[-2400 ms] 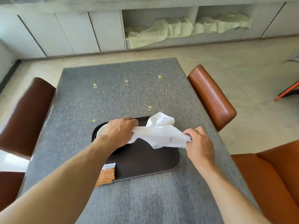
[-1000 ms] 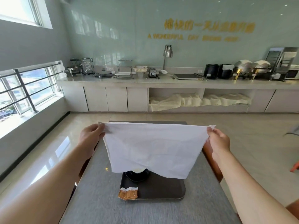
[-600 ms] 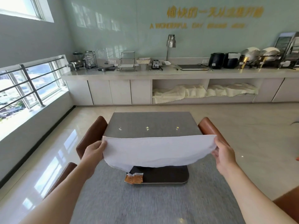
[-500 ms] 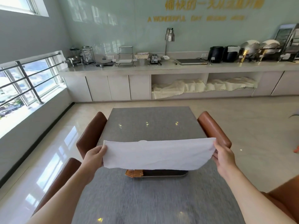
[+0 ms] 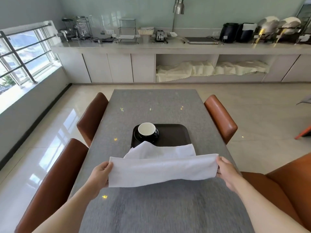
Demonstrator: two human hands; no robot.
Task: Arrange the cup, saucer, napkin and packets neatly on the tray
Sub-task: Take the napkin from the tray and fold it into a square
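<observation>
A white cloth napkin (image 5: 161, 169) is stretched between both hands above the near part of the grey table. My left hand (image 5: 101, 174) pinches its left edge and my right hand (image 5: 226, 170) pinches its right edge. The napkin's far part droops over the near edge of the dark tray (image 5: 175, 134). A black cup with a white inside (image 5: 146, 130) stands on a black saucer (image 5: 155, 137) in the tray's far left corner. The packets are hidden behind the napkin.
The grey table (image 5: 154, 106) has brown chairs at its left (image 5: 91, 118), near left (image 5: 50, 185) and right (image 5: 220, 116), and an orange seat (image 5: 282, 182) at the near right. A long counter (image 5: 168, 46) with appliances runs along the far wall.
The napkin was pulled open wide in the air, then lowered and folded toward me. The cup and saucer have come back into sight beyond it. The packets are now covered.
</observation>
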